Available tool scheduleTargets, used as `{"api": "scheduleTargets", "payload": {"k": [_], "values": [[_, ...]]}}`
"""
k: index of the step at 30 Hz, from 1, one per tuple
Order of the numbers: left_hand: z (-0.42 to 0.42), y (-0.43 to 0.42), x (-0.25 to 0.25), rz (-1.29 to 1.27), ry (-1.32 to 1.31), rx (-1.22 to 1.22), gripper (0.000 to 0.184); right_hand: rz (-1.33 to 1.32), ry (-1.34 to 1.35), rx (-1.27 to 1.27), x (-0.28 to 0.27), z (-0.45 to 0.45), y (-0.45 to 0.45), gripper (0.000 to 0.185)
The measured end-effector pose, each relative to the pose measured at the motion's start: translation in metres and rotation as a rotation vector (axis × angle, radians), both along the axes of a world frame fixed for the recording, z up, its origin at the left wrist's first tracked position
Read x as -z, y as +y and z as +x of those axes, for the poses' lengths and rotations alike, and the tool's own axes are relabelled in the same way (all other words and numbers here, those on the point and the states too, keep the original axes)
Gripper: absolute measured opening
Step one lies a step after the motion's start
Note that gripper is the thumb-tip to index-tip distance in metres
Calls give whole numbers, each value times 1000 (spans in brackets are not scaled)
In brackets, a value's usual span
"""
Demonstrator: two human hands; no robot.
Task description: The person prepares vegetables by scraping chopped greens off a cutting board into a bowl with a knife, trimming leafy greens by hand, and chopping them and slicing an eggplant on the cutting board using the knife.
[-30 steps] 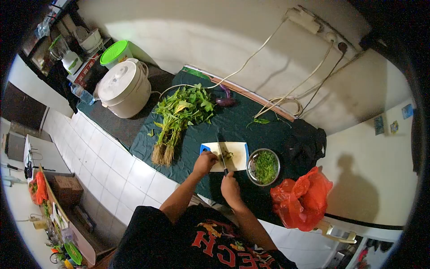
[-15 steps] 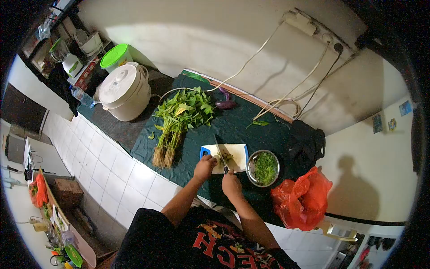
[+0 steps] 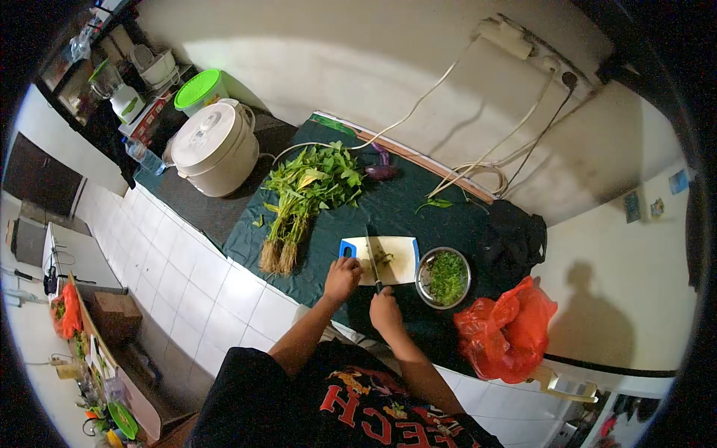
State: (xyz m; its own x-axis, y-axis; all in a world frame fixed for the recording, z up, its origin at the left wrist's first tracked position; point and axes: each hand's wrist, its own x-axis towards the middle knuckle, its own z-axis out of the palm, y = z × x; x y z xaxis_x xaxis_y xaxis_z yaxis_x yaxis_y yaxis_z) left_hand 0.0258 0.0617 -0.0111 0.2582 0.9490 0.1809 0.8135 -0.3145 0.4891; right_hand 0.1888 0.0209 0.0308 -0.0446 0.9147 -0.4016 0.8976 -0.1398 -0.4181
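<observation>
Bench (image 3: 317,237) is carrying everything, dark green cloth covering the near stretch. White rice cooker (image 3: 216,149) is sitting on a dark mat at the left end. Bundle of leafy greens (image 3: 317,179) is lying between cooker and board, roots pointing toward the person. Red plastic bag (image 3: 504,332) is slumping at the right edge. White cutting board (image 3: 403,261) is lying flat, blue-cornered, in front of the person. Steel bowl (image 3: 422,284) is standing just right of it, holding shredded greens (image 3: 447,275). Knife (image 3: 372,252) is crossing the board, blade pointing away, tip extending past the far edge. Right hand (image 3: 385,308): fingers closing around the knife handle. Left hand (image 3: 343,278): fingers curling at the board's left side, near the blade; can't tell whether they're gripping anything. Small cut pieces (image 3: 385,257) are lying on the board, right beside the blade.
</observation>
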Motion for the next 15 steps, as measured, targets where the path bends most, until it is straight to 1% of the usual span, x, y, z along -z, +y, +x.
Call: {"api": "scheduleTargets", "payload": {"k": [2,5,6,7,8,9,11,13,15], "values": [[2,-3,-5,9,47,-82,21,-40,-3,21,6,0,-6,31],[1,-2,4,1,32,-104,23,12,58,3,11,0,4,31],[2,-2,8,6,31,-99,23,34,12,-15,9,0,13,31],[0,0,11,-44,24,-90,23,57,-33,-34,6,0,20,31],[-1,2,14,-95,17,-84,24,65,-32,-33,2,-1,21,31],[0,3,8,-90,18,-87,24,51,-27,-35,4,0,18,32],[3,-1,-2,-91,-78,-104,24,33,-20,-43,10,-1,4,33],[2,-3,3,-66,-109,-94,25,1,-21,11,14,-3,-12,34],[0,0,9,-35,-134,-83,25,-7,22,16,11,-4,-2,34]]}}
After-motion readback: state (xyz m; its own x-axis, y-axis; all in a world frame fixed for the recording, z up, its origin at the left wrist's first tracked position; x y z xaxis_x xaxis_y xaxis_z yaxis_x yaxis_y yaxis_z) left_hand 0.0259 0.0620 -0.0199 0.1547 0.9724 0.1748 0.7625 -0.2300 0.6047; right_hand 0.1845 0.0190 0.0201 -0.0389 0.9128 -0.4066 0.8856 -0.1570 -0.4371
